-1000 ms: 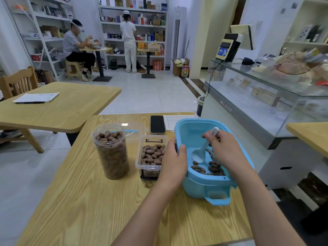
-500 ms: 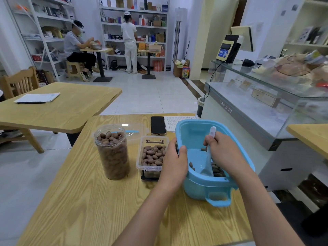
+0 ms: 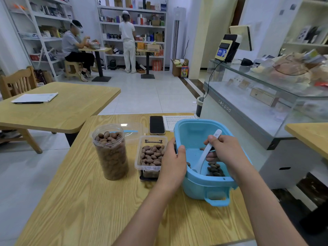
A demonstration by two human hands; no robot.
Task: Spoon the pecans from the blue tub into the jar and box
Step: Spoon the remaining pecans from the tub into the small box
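The blue tub (image 3: pixel 193 134) stands at the table's right side, tilted towards me, with a few pecans (image 3: pixel 214 169) left at its near end. My left hand (image 3: pixel 173 160) grips the tub's left rim. My right hand (image 3: pixel 229 153) holds a white spoon (image 3: pixel 205 151), whose bowl points down into the tub's near left corner. Left of the tub stands a clear box (image 3: pixel 150 155) filled with pecans. Further left is a tall clear jar (image 3: pixel 111 151), full of pecans almost to its rim.
A black phone (image 3: pixel 157 125) and a printed sheet (image 3: pixel 174 121) lie behind the tub. A clear lid (image 3: pixel 132 130) lies behind the jar. A glass counter (image 3: pixel 266 96) runs along the right. Another wooden table (image 3: pixel 53 107) stands to the left. Two people are far back by the shelves.
The spoon has swung from lying flat over the pecans to pointing steeply down at the tub's near left corner. My left hand has kept its hold on the rim.
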